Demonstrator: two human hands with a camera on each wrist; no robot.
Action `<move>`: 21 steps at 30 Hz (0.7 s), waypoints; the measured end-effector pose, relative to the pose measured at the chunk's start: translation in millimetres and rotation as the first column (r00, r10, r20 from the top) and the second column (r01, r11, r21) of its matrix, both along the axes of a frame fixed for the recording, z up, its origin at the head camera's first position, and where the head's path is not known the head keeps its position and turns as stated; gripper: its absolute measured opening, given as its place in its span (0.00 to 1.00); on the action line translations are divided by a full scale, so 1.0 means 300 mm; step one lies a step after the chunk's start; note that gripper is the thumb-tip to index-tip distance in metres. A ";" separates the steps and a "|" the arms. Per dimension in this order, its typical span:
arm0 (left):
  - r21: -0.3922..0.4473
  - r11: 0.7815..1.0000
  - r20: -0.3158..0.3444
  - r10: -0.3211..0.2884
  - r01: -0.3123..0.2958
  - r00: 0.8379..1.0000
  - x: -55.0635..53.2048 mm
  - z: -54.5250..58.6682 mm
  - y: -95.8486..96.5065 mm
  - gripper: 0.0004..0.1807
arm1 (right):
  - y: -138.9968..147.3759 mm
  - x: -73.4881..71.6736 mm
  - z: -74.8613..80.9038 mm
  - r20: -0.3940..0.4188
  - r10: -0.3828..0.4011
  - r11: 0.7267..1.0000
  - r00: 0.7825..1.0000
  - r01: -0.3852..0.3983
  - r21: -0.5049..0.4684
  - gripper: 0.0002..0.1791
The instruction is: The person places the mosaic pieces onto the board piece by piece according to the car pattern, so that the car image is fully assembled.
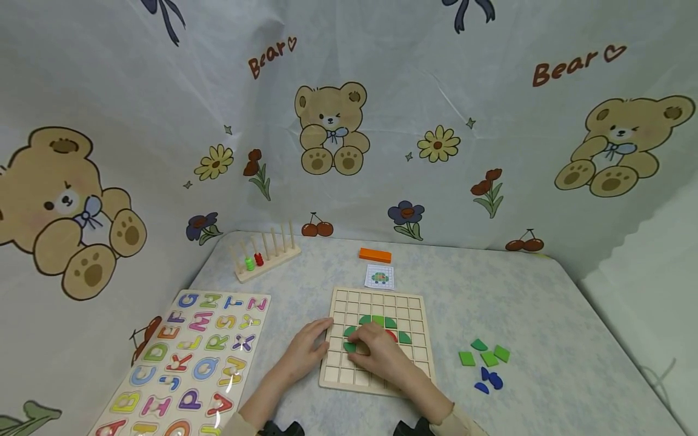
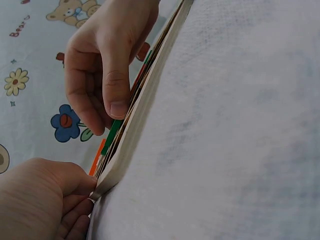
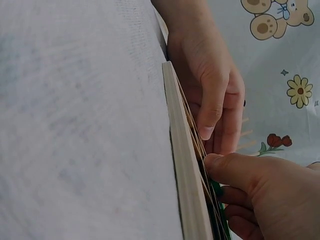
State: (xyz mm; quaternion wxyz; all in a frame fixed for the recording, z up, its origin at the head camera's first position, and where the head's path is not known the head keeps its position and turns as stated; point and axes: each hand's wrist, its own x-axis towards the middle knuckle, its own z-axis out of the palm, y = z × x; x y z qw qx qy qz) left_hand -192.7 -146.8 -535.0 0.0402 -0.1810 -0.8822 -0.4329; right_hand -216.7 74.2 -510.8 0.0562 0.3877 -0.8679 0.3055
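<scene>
A square wooden grid board lies on the table with green tiles and a red tile set near its middle. My left hand rests against the board's left edge, fingers and thumb touching its side. Over the grid, my right hand has its thumb and index fingertip at either side of a green quarter-circle tile, pinching it at the board surface. Part of the red tile shows beside that hand; the hand hides some of the grid. Another green quarter-circle sits to the right.
Loose green tiles and blue pieces lie to the right. Behind the board are a pattern card and an orange block. A wooden peg stand with coloured rings stands back left, above an alphabet board.
</scene>
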 end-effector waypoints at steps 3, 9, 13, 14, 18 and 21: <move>-0.006 1.000 -0.003 0.004 -0.004 1.000 -0.002 0.002 -0.001 0.26 | -0.002 -0.003 -0.001 -0.009 0.007 1.000 1.000 -0.007 0.001 0.13; -0.008 1.000 -0.009 0.002 -0.003 1.000 -0.005 0.001 -0.001 0.26 | -0.003 -0.004 -0.005 -0.011 -0.001 1.000 1.000 0.001 -0.017 0.13; -0.008 1.000 -0.016 -0.002 0.002 1.000 -0.002 -0.003 -0.001 0.26 | -0.002 -0.001 -0.010 -0.008 -0.004 1.000 1.000 0.004 -0.025 0.13; -0.008 1.000 -0.012 0.000 0.000 1.000 -0.001 -0.004 -0.002 0.26 | -0.002 -0.001 -0.011 -0.007 -0.005 1.000 1.000 0.005 -0.027 0.13; -0.001 1.000 -0.010 -0.002 0.002 1.000 0.001 -0.005 -0.005 0.26 | -0.002 0.002 -0.009 -0.005 -0.018 0.999 1.000 0.018 -0.034 0.13; 0.000 1.000 0.001 0.001 -0.001 1.000 0.001 -0.004 -0.007 0.26 | -0.001 0.002 -0.009 0.001 -0.022 0.999 1.000 0.022 -0.040 0.13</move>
